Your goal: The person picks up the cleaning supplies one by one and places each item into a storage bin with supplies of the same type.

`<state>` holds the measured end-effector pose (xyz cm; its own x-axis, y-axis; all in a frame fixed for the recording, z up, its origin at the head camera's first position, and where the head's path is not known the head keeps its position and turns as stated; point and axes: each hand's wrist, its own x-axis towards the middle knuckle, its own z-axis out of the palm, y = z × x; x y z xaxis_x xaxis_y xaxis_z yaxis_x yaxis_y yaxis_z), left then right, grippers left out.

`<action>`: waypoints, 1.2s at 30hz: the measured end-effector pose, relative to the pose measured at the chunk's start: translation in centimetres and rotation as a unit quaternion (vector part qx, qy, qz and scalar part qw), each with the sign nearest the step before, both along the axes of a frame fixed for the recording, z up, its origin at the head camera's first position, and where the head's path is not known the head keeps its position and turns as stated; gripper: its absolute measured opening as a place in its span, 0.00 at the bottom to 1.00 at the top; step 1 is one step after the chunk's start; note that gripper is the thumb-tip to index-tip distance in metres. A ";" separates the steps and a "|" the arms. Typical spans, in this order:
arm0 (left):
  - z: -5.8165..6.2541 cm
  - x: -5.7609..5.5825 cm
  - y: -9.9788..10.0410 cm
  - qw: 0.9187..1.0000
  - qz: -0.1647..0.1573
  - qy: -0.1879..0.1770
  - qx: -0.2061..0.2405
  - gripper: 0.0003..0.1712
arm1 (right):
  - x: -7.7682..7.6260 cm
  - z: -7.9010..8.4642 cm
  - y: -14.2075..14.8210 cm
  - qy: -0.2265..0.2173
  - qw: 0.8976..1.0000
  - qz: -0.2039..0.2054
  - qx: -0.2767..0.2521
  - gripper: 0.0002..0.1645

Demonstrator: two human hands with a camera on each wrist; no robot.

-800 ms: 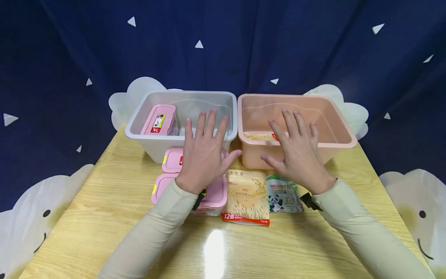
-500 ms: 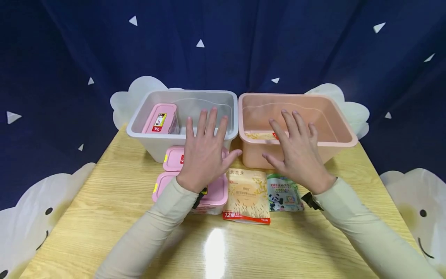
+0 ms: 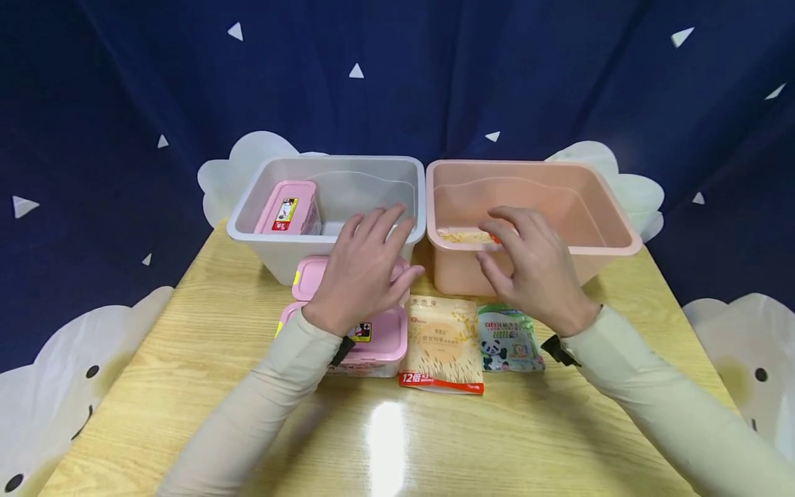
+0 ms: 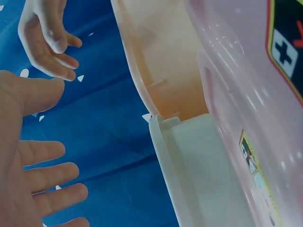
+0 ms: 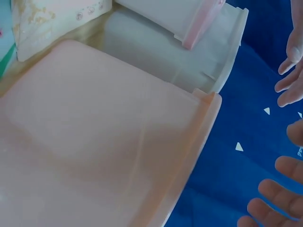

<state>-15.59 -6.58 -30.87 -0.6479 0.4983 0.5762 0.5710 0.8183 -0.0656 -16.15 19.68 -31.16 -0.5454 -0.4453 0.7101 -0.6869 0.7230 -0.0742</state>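
Observation:
My left hand (image 3: 366, 276) hovers over the pink-lidded boxes in front of the grey bin (image 3: 323, 241), fingers spread and slightly bent, holding nothing. My right hand (image 3: 537, 269) hangs before the peach bin (image 3: 596, 250), its fingers loosely bent with nothing between them. Beneath the left forearm lies a pink-lidded box (image 3: 388, 335); a second pink-lidded box (image 3: 308, 276) behind it is partly hidden by the hand. Beside them lie a beige pouch (image 3: 442, 345) and a green panda pouch (image 3: 508, 342).
Inside the grey bin is another pink-lidded box (image 3: 288, 210), at its left end. A beige packet (image 3: 466, 237) lies in the peach bin, partly hidden by the rim. Both bins stand side by side on the wooden table (image 3: 211, 345), before a dark blue curtain (image 3: 397, 90).
Both hands have lowered slightly, and their fingers have gone from straight and spread to more bent. The boxes, pouches and bins keep their places; the view has shifted a little.

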 end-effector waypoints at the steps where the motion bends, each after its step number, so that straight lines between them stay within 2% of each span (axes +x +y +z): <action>1: 0.0 0.0 -0.1 1.000 -0.002 0.000 0.002 0.35 | -0.1 0.0 0.0 -0.002 1.000 0.001 0.003 0.22; 5: 0.0 0.0 -0.4 1.000 -0.017 -0.010 0.007 0.36 | -0.3 -0.3 0.2 -0.022 1.000 -0.001 0.010 0.22; 9: -0.1 0.0 -1.0 0.997 -0.050 -0.051 0.031 0.36 | -0.2 -0.6 0.5 -0.060 0.998 0.000 0.016 0.22; 12: -0.1 0.0 -1.6 0.992 -0.075 -0.086 0.056 0.36 | -0.2 -0.7 0.6 -0.087 0.996 0.009 0.013 0.22; 18: 0.0 -0.1 -2.9 0.988 -0.093 -0.112 0.055 0.30 | -0.6 -0.4 0.9 -0.115 0.993 0.017 -0.009 0.21; 23: 0.2 -0.4 -5.0 0.987 -0.097 -0.120 0.048 0.29 | -0.8 -0.1 0.7 -0.130 0.991 0.013 0.003 0.21; 27: 0.7 -0.6 -7.0 0.988 -0.101 -0.104 0.061 0.29 | -1.1 0.0 0.1 -0.138 0.990 0.014 0.020 0.21; 36: 0.8 -0.8 -10.2 0.990 -0.086 -0.085 0.072 0.28 | -1.5 0.2 -1.9 -0.141 0.988 0.046 0.036 0.21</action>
<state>-16.35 -16.80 -30.07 -0.6540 0.5304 0.5395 0.6957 0.7018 0.1534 -17.63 17.79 -30.98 -0.6718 -0.5460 0.5006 -0.7094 0.6687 -0.2226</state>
